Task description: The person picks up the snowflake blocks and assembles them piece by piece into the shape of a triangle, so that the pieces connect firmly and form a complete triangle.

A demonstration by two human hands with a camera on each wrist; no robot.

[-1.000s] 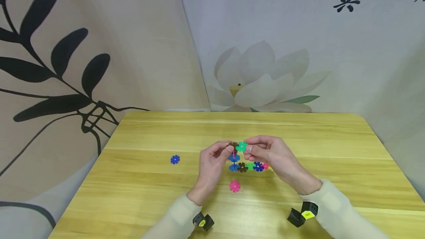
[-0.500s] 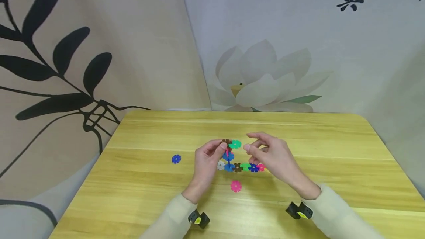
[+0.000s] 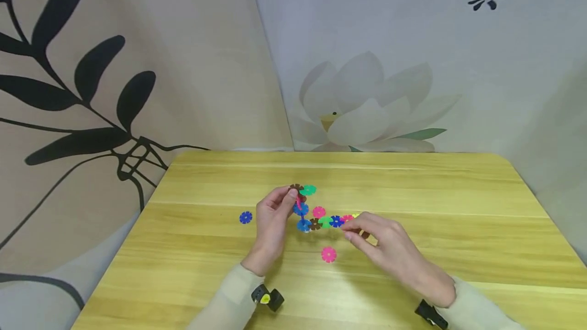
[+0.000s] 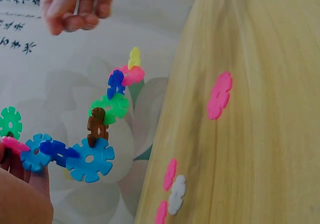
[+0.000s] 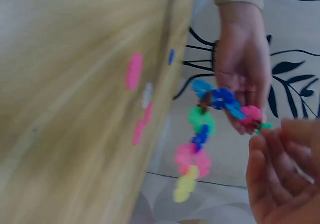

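Disc chain (image 3: 326, 222) now farther left

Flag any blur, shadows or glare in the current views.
Right wrist: blurred, linked chain edges smeared, motion or focus unclear; left wrist: chain much crisper, right hand slightly soft; head: mostly clear, table shows soft shadows and a faint sheen toward the near side.

Soft, even light; faint shadows on tabletop (image 3: 183, 253); right wrist view blurred, head view sharper
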